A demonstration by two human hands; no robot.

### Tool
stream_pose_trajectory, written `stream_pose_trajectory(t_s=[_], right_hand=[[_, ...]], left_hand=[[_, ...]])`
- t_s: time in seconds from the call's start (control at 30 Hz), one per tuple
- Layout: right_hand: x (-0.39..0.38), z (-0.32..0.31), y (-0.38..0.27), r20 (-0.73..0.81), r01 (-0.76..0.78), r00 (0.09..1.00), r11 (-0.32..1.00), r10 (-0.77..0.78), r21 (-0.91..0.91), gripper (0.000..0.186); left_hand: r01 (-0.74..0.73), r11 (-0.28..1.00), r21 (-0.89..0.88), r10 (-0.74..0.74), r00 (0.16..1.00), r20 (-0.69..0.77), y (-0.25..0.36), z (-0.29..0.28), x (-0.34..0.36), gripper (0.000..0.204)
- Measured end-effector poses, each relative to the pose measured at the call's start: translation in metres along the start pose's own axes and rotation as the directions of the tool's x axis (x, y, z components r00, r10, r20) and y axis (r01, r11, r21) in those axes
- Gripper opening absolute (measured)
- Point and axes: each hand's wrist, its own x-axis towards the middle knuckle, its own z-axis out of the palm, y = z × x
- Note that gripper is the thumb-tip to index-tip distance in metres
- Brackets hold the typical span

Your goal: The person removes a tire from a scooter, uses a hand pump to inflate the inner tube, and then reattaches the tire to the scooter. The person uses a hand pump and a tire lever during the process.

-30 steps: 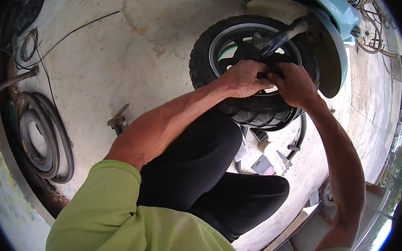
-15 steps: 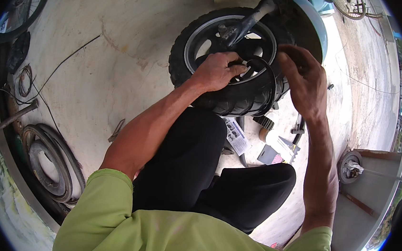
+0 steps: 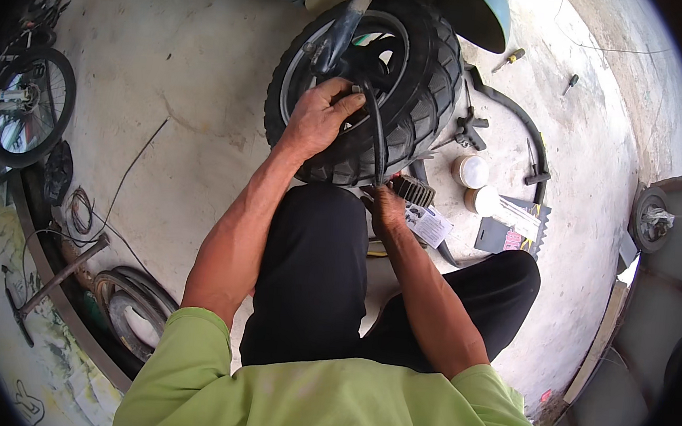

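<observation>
A black wheel with a chunky-treaded tyre (image 3: 428,99) stands in front of me, tilted, below a dark fork leg (image 3: 342,39). At the wheel's rim my left hand (image 3: 316,122) is closed, thumb against fingers; a small pale piece shows at its fingertips, too small to name. A narrow black rubber strip (image 3: 378,135) arches from beside these fingertips over the rim and tyre down to my right hand (image 3: 388,207). That hand is closed around the strip's lower part at the tyre's near side, beside my knee. Its fingertips are partly hidden.
Right of the wheel lie a flat black tube (image 3: 520,111), two round tubs (image 3: 471,172), a ridged black block (image 3: 413,190), a printed leaflet (image 3: 429,225) and screwdrivers (image 3: 515,56). Left are a T-shaped bar (image 3: 59,282), old tyres (image 3: 126,308) and a bicycle wheel (image 3: 30,109).
My right hand has come down and left, from beside the wheel to its near side. The black strip now stretches down to it. My left hand stays at the rim; the view has shifted.
</observation>
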Motion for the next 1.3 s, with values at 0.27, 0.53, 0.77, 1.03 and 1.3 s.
stream_pose_trajectory(t_s=[0.27, 0.53, 0.77, 1.03, 1.3], right_hand=[[0.022, 0.011, 0.016, -0.054, 0.298, 0.948, 0.934, -0.314, -0.199, 0.05], [0.001, 0.046, -0.007, -0.261, 0.321, 0.93, 0.915, -0.257, 0.245, 0.041], [0.008, 0.017, -0.022, -0.163, 0.474, 0.846, 0.856, -0.508, -0.205, 0.025], [-0.021, 0.017, -0.064, -0.071, 0.556, 0.8, 0.781, -0.596, -0.285, 0.016], [-0.013, 0.007, -0.067, -0.054, 0.561, 0.793, 0.762, -0.607, -0.323, 0.025]], left_hand=[[0.024, 0.989, 0.143, -0.018, 0.999, -0.043, 0.001, 0.003, 0.002, 0.036], [-0.02, 0.993, 0.12, 0.027, 0.998, -0.061, -0.01, 0.006, 0.003, 0.036], [-0.015, 0.991, 0.136, 0.028, 0.996, -0.088, -0.003, 0.008, 0.002, 0.036], [-0.002, 0.987, 0.162, 0.016, 0.996, -0.086, 0.002, 0.007, 0.0, 0.036], [-0.019, 0.985, 0.17, 0.037, 0.994, -0.101, -0.001, 0.008, 0.0, 0.041]])
